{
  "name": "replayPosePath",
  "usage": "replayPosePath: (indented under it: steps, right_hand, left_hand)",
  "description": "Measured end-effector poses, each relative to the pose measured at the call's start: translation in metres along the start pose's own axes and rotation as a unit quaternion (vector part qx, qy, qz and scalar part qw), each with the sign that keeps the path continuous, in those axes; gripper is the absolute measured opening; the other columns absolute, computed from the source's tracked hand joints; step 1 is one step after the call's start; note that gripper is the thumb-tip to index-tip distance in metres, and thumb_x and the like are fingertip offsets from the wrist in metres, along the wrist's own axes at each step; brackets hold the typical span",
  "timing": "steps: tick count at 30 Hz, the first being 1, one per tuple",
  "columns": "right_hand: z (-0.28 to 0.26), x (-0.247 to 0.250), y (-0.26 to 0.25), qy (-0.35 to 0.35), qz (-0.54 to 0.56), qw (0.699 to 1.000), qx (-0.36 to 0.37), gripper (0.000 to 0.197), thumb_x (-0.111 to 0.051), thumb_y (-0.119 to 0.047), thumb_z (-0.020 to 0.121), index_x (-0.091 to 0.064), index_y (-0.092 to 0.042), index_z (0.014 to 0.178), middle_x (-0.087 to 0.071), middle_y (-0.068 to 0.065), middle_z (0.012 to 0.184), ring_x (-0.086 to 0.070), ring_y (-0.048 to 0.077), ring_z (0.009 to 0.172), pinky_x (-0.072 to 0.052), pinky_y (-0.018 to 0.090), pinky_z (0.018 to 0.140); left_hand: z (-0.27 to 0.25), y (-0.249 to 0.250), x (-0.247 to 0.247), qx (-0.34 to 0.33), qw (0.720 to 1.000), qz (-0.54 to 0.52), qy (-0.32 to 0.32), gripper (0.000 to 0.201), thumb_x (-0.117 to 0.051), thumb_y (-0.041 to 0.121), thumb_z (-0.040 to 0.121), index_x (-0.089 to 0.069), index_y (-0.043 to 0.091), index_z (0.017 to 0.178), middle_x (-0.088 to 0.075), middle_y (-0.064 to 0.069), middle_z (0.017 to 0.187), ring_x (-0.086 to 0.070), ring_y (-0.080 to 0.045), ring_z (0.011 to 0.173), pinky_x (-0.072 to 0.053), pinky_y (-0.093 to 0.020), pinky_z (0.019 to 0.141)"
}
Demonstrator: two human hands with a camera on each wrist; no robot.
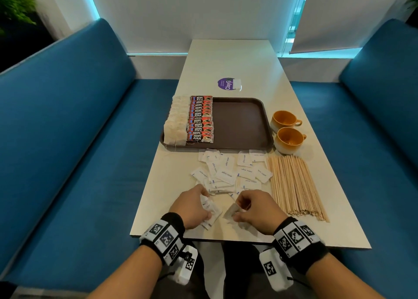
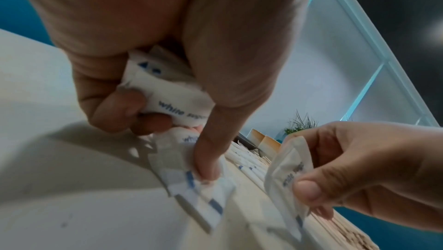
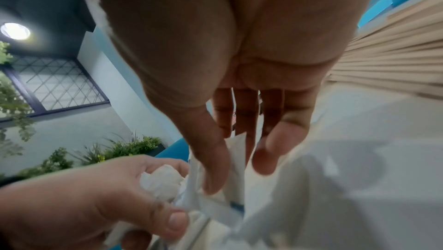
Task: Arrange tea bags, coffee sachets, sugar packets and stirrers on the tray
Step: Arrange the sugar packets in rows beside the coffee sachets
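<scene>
At the table's near edge, my left hand [image 1: 192, 208] has its fingers curled round a small stack of white paper sugar packets [image 2: 172, 91]; thumb pins more of them onto the cream tabletop [image 1: 226, 59]. Just right of it, my right hand [image 1: 255, 210] pinches a single white sugar packet [image 2: 287, 174] by its edge between thumb and fingertips. Remaining loose sugar packets [image 1: 226, 174] lie scattered between my hands and the brown plastic tray [image 1: 239, 122]. Pale tea bags [image 1: 176, 122] and red coffee sachets [image 1: 200, 120] are already lined up along the tray's left side. Thin wooden stirrers [image 1: 294, 183] lie bundled by the table's right edge. My guess: packets are light, limp and slippery in a stack, so grip across the flat faces, squeeze gently.
</scene>
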State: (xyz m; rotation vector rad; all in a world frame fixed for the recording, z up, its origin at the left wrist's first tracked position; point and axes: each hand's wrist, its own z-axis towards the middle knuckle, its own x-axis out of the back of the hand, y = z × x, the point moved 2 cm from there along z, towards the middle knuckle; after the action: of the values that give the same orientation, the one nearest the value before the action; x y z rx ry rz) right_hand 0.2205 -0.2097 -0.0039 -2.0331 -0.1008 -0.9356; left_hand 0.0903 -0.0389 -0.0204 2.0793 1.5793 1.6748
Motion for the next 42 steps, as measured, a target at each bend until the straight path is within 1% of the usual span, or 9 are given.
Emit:
replayPosePath:
  steps: [3, 6, 12, 17, 24, 29, 32, 37, 42]
  right_hand:
    - [0.004, -0.002, -0.01, -0.026, 0.02, 0.999, 0.016, 0.03, -0.094, -0.019, 0.066, -0.068, -0.021, 0.08, -0.068, -0.006, 0.074, -0.06, 0.008, 0.065, -0.052, 0.02, 0.062]
    - [0.008, -0.012, -0.021, -0.05, 0.03, 0.998, 0.006, 0.039, -0.096, -0.016, 0.062, -0.071, -0.02, 0.091, -0.074, 0.0, 0.08, -0.068, 0.013, 0.072, -0.061, 0.035, 0.076]
    - [0.02, -0.033, -0.035, -0.037, -0.023, 0.999, 0.019, 0.062, -0.095, -0.024, 0.062, -0.067, -0.027, 0.117, -0.062, -0.007, 0.11, -0.059, 0.009, 0.097, -0.045, 0.013, 0.076]
    - [0.028, -0.048, -0.046, -0.042, -0.097, 0.994, 0.004, 0.078, -0.091, -0.022, 0.065, -0.057, -0.018, 0.135, -0.056, 0.001, 0.126, -0.058, 0.017, 0.113, -0.052, 0.027, 0.091]
    - [0.032, -0.049, -0.041, -0.036, -0.094, 0.995, -0.02, 0.046, -0.084, -0.02, 0.052, -0.07, -0.002, 0.092, -0.059, 0.001, 0.077, -0.053, 0.017, 0.069, -0.044, 0.034, 0.057]
    - [0.024, -0.035, -0.035, -0.03, 0.043, 0.998, 0.028, 0.029, -0.091, -0.029, 0.067, -0.071, -0.016, 0.083, -0.069, -0.001, 0.077, -0.059, 0.01, 0.07, -0.051, 0.03, 0.069]
    - [0.014, -0.02, -0.042, -0.043, 0.162, 0.984, 0.06, 0.022, -0.089, -0.025, 0.076, -0.075, -0.012, 0.088, -0.075, 0.002, 0.075, -0.064, 0.009, 0.065, -0.05, 0.023, 0.063]
    - [0.001, -0.001, -0.058, -0.074, 0.267, 0.956, 0.095, 0.023, -0.084, -0.018, 0.081, -0.077, -0.006, 0.1, -0.079, -0.001, 0.087, -0.07, 0.005, 0.077, -0.051, 0.017, 0.072]
    - [0.001, -0.01, -0.058, -0.093, 0.158, 0.976, 0.116, 0.014, -0.088, -0.027, 0.078, -0.079, -0.026, 0.089, -0.076, -0.008, 0.081, -0.058, 0.0, 0.069, -0.051, 0.022, 0.07]
  left_hand:
    - [0.0, -0.003, 0.0, -0.009, 1.0, -0.016, -0.003, 0.048, -0.08, 0.022, 0.081, -0.059, 0.026, 0.124, -0.056, 0.011, 0.117, -0.06, -0.017, 0.111, -0.048, -0.026, 0.095]
    - [-0.002, -0.009, 0.006, -0.027, 0.998, -0.059, -0.004, 0.024, -0.082, 0.022, 0.079, -0.068, 0.023, 0.098, -0.067, 0.009, 0.1, -0.065, -0.016, 0.096, -0.053, -0.034, 0.093]
    - [-0.014, -0.035, 0.03, -0.033, 0.964, -0.264, 0.011, 0.024, -0.091, 0.015, 0.073, -0.069, 0.008, 0.08, -0.07, 0.0, 0.071, -0.061, -0.013, 0.066, -0.051, -0.028, 0.064]
    - [-0.025, -0.054, 0.044, 0.015, 0.869, -0.494, 0.017, 0.032, -0.093, 0.02, 0.063, -0.063, 0.013, 0.072, -0.063, -0.011, 0.075, -0.053, -0.016, 0.057, -0.043, -0.026, 0.049]
    - [-0.04, -0.057, 0.039, 0.024, 0.699, -0.714, -0.019, 0.022, -0.067, 0.006, 0.086, -0.057, 0.005, 0.105, -0.071, -0.019, 0.11, -0.072, -0.041, 0.096, -0.063, -0.043, 0.066]
    - [-0.039, -0.053, 0.029, 0.016, 0.634, -0.772, -0.033, 0.026, -0.059, -0.002, 0.089, -0.041, 0.016, 0.09, -0.066, -0.015, 0.134, -0.066, -0.048, 0.115, -0.063, -0.047, 0.07]
    - [-0.037, -0.045, 0.025, 0.051, 0.643, -0.763, -0.028, 0.015, -0.068, 0.016, 0.088, -0.053, 0.017, 0.089, -0.067, -0.014, 0.12, -0.072, -0.04, 0.098, -0.062, -0.045, 0.066]
    - [-0.033, -0.028, 0.014, 0.086, 0.684, -0.716, -0.11, 0.049, -0.062, 0.06, 0.088, -0.061, 0.015, 0.108, -0.069, -0.021, 0.119, -0.069, -0.039, 0.09, -0.058, -0.042, 0.06]
    - [-0.035, -0.008, -0.008, 0.014, 0.711, -0.649, -0.268, 0.062, -0.069, 0.059, 0.088, -0.061, 0.02, 0.135, -0.065, -0.02, 0.122, -0.066, -0.042, 0.099, -0.061, -0.043, 0.061]
